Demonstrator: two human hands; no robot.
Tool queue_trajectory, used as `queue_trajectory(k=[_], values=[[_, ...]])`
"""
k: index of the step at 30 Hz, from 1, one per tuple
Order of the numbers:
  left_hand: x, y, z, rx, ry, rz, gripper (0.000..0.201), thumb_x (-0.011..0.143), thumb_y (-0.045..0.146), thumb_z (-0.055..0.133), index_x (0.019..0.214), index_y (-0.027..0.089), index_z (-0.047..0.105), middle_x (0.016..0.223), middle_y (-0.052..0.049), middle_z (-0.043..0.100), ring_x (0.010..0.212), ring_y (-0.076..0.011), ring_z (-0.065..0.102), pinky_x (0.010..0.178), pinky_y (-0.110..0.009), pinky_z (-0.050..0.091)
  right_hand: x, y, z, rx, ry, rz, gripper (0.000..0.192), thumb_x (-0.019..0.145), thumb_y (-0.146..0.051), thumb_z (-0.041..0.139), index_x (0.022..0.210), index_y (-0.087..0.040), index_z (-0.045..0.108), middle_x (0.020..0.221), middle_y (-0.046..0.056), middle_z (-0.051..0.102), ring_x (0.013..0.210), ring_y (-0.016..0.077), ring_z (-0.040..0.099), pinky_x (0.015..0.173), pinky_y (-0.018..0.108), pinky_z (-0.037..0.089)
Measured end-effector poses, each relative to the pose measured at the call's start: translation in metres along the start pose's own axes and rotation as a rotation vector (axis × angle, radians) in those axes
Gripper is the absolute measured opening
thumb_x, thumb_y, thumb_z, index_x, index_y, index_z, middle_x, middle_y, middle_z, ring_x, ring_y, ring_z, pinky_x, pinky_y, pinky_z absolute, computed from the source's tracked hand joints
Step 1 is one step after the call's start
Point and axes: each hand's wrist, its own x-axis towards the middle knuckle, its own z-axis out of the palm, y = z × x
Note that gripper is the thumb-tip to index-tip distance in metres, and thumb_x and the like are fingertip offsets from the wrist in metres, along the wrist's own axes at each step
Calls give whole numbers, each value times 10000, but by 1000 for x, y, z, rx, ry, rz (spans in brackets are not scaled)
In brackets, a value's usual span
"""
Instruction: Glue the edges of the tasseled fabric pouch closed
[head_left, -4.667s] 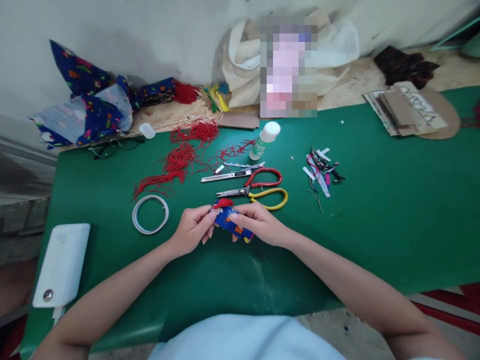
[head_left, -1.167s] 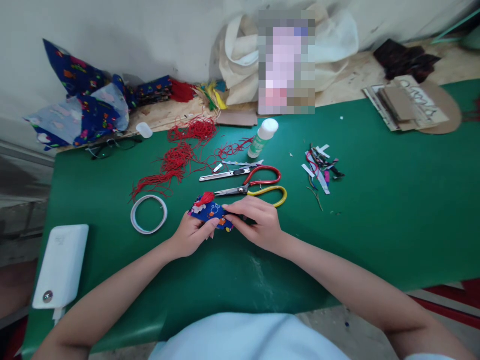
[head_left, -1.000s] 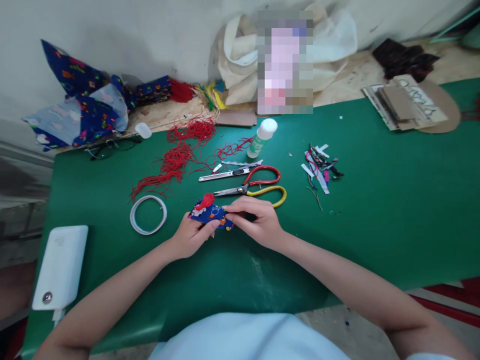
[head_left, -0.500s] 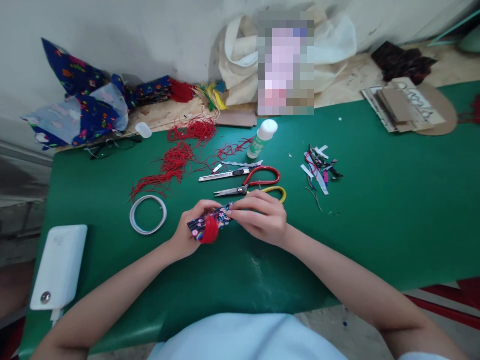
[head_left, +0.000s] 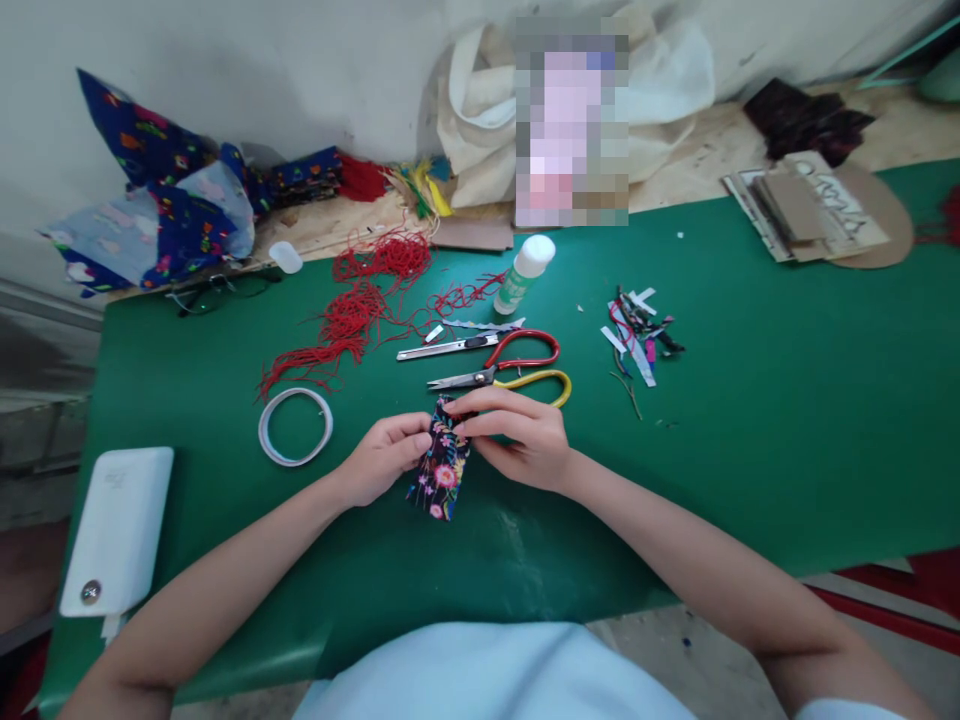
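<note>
Between my hands, above the green tabletop, is a small black piece of floral fabric (head_left: 441, 475), long and flat, with its lower end hanging toward me. My left hand (head_left: 386, 457) pinches its left edge with the thumb on top. At the upper right, my right hand (head_left: 521, 435) has its fingers closed on the fabric's top part. Just beyond the hands lie scissors (head_left: 529, 348) with one red and one yellow handle, and a box cutter (head_left: 446, 349). A roll of white tape (head_left: 295, 427) rests flat to the left.
Tangled red cords (head_left: 352, 315) spread across the back left. A glue stick (head_left: 525, 275) stands behind the scissors. Fabric and paper scraps (head_left: 637, 335) lie to the right, cardboard pieces (head_left: 810, 215) at the far right. A white power bank (head_left: 118, 530) sits near the left edge, glasses (head_left: 217, 288) behind.
The fabric piece has turned from slanting sideways to pointing toward me, with its floral face up. A red tuft that hung over it is no longer visible. My left hand has shifted its grip.
</note>
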Motion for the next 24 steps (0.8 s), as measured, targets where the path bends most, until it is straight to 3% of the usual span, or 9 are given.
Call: queue_trajectory(k=[4,6,9,13,19,21,24], values=[[2,-1,5,-72,54,-36,398,707,478,794,894,146,678,752,-23,671,664,-113,617,627,-212,498,0,-4,2,-17,39,170,294,887,-105,543,1168,-188,553,1178,134,651,1120,195,630,916,374,557],[2,-1,6,-94,86,-21,373,725,450,789,934,163,674,804,-20,689,728,-112,636,678,-207,512,-1,-4,2,10,61,258,209,884,-183,572,1092,-179,553,1045,110,649,983,185,632,798,330,556],[3,-2,6,-99,102,3,325,729,388,799,922,156,679,861,-26,703,800,-118,647,757,-216,519,-1,-3,4,57,-16,348,93,900,-271,574,874,-190,538,783,21,578,716,133,546,643,268,478],[4,-3,6,-96,79,1,352,703,346,822,958,142,689,900,-42,717,839,-149,664,820,-275,539,-2,-1,7,51,-99,305,163,920,-255,546,774,-195,507,709,2,544,677,128,502,641,270,427],[5,0,7,-126,82,-27,376,688,345,836,960,149,668,870,-32,725,767,-142,696,771,-284,576,-1,-2,6,-15,-129,179,57,912,-195,550,856,-191,546,793,31,596,748,145,543,701,293,460],[4,2,8,-161,84,-57,385,698,365,827,967,153,651,831,-32,724,719,-164,715,701,-299,593,3,2,0,-118,-58,162,48,901,-219,571,944,-197,569,885,55,627,845,177,581,778,338,485],[4,6,9,-222,104,-97,379,691,364,832,922,143,628,816,-46,729,698,-197,732,646,-314,604,10,19,-18,-444,198,214,116,892,-265,590,995,-227,628,1053,88,626,1018,247,583,915,443,464]])
